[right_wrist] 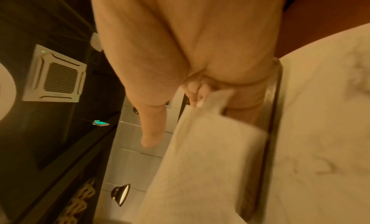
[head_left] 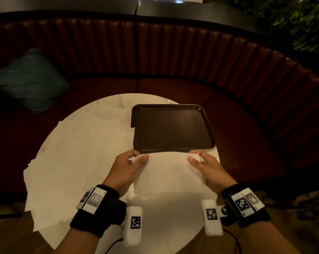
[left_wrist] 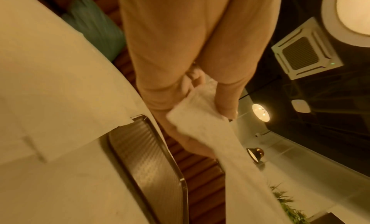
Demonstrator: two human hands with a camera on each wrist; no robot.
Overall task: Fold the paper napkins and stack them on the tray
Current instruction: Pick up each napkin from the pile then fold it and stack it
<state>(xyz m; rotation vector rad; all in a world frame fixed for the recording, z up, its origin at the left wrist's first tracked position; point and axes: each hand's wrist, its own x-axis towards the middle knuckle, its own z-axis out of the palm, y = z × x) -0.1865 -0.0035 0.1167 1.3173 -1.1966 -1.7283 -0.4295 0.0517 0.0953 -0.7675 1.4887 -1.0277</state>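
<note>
One thin white paper napkin [head_left: 167,172] hangs at lower centre of the frame, just below the dark rectangular plastic tray [head_left: 172,127], its far corners pinched by the left hand [head_left: 126,166] and right hand [head_left: 207,166]. Feather-light, limp and tearable, it is probably best gripped gently at the corners.

A round white marble table [head_left: 166,213] is seen at the lower centre of the head view. Behind it, a curved, ribbed dark-red bench [head_left: 173,52] is stretched across the upper frame. A teal cushion [head_left: 28,79] is propped at the left. Green foliage [head_left: 301,21] is found at the upper right. A ceiling air vent [left_wrist: 306,53] is shown in the left wrist view's upper right.
</note>
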